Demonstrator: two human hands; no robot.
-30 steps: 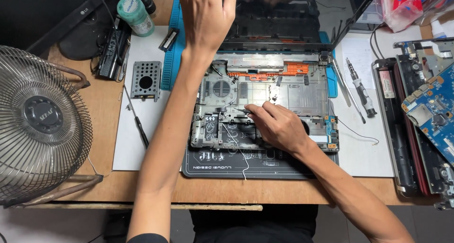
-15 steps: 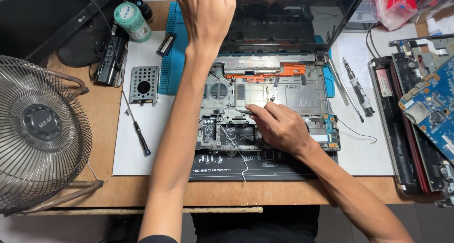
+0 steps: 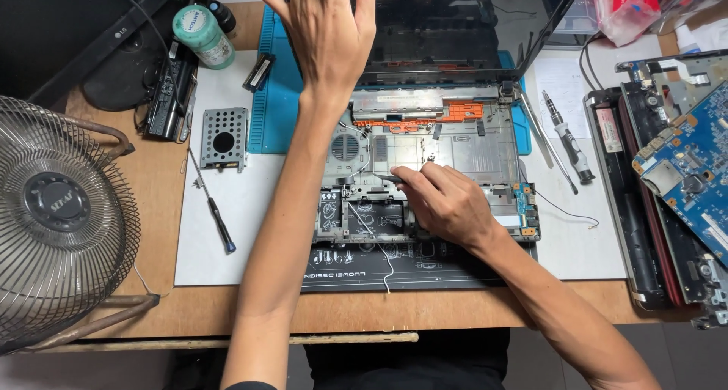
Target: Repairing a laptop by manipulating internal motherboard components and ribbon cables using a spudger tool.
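Left hand [image 3: 326, 33] fingertips beyond top edge

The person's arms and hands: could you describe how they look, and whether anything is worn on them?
Both the left hand and the right hand are bare: no gloves, rings, watch or wrist strap are visible. Both forearms are uncovered too. Only a dark sleeve edge appears at the left upper arm, at the bottom of the picture. No markings are visible.
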